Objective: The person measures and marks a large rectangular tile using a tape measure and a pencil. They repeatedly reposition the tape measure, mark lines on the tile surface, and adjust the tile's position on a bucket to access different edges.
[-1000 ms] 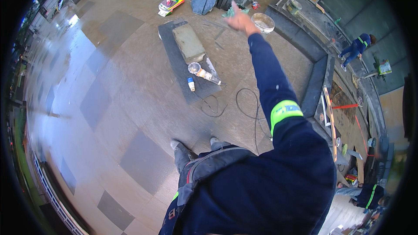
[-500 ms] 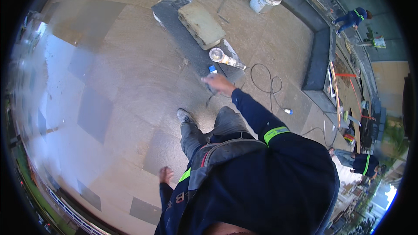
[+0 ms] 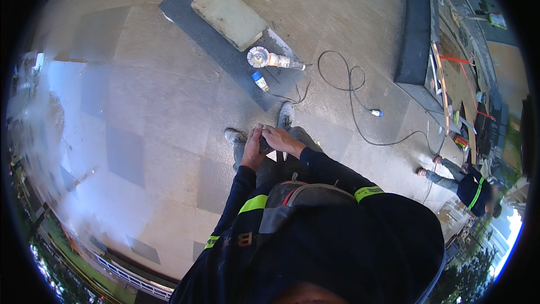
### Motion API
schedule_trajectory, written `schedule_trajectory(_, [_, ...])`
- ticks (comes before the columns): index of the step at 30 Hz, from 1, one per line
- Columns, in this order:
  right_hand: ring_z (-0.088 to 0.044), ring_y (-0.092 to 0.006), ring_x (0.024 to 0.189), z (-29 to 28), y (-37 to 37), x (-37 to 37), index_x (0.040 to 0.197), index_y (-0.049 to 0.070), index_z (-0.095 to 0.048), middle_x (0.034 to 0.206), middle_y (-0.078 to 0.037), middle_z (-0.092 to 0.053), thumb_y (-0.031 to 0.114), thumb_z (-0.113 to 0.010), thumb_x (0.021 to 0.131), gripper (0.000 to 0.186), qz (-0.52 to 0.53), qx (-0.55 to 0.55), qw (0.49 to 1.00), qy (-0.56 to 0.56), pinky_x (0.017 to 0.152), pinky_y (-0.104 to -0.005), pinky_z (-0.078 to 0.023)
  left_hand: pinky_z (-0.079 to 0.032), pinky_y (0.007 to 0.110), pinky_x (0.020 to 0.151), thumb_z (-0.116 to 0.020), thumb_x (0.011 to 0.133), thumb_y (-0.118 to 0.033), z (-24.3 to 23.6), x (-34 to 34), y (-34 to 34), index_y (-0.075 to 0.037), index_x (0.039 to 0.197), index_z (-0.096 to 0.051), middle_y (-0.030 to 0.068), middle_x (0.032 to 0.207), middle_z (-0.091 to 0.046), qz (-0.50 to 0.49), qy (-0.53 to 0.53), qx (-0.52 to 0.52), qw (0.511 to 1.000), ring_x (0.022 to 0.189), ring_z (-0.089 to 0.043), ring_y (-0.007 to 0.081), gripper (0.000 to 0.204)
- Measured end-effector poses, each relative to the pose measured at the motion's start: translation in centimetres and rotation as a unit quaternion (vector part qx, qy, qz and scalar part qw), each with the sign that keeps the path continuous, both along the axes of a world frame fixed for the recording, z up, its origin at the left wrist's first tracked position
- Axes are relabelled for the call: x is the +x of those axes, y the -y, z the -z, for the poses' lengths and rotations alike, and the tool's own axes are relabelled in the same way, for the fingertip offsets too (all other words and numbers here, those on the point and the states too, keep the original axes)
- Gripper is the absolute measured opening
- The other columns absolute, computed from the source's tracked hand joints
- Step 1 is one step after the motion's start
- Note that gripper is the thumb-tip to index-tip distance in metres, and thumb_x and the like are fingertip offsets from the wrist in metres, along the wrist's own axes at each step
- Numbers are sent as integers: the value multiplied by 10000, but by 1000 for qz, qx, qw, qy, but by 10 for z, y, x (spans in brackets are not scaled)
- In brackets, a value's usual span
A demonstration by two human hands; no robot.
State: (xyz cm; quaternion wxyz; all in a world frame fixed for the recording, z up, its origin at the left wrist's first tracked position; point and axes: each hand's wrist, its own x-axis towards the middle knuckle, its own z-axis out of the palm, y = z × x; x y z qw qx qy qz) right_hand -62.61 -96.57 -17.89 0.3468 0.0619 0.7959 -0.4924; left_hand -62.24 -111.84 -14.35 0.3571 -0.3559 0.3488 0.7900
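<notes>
As the person stands with both feet apart on the damp paved floor (image 3: 183, 135), the two hands meet in front of the body. The left hand (image 3: 252, 152) and right hand (image 3: 284, 142) have their fingers curled inward and close together; something dark (image 3: 265, 146) shows between them, but whether either hand grips it, one cannot tell.

Ahead of them, well apart from the fingers, an angle grinder (image 3: 285, 62) lies on its side on a dark stone slab (image 3: 211, 59), its disc toward the left, just beside the corner of a pale block (image 3: 229, 17). A blue-and-white plug (image 3: 260, 81) rests on the same slab — nearer the hands than the grinder. To the right, a black cable (image 3: 352, 101) loops across the floor, and a co-worker (image 3: 475, 192) in a dark top with a bright stripe is farther off.
</notes>
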Motion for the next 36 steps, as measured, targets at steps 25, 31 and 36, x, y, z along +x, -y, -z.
schedule_trajectory(25, [-675, -458, 1204, 137, -91, -299, 1374, 62, -677, 1269, -242, -730, 270, -728, 881, 538, 219, 343, 914, -14, 1042, -511, -558, -563, 307, 727, -737, 1001, -189, 152, -485, 228, -87, 1225, -738, 27, 965, -709, 242, -139, -255, 926, 821, -668, 125, 246])
schedule_trajectory(31, [-460, -358, 1525, 200, -88, -321, 1590, 146, -512, 1611, -150, -515, 114, -679, 889, 721, -33, 448, 893, -2, 1247, -591, -347, -536, 302, 758, -789, 958, -217, 190, -565, 272, -49, 1197, -743, 56, 997, -724, 395, -130, -330, 847, 880, -672, 142, 296])
schedule_trajectory(36, [-558, -328, 1403, 241, -70, -338, 1459, 177, -634, 1379, -112, -654, 247, -604, 1023, 443, -5, 431, 902, -28, 1202, -579, -374, -535, 308, 733, -796, 964, -255, 171, -538, 270, -25, 1190, -736, 51, 931, -713, 517, -94, -349, 776, 835, -670, 142, 328])
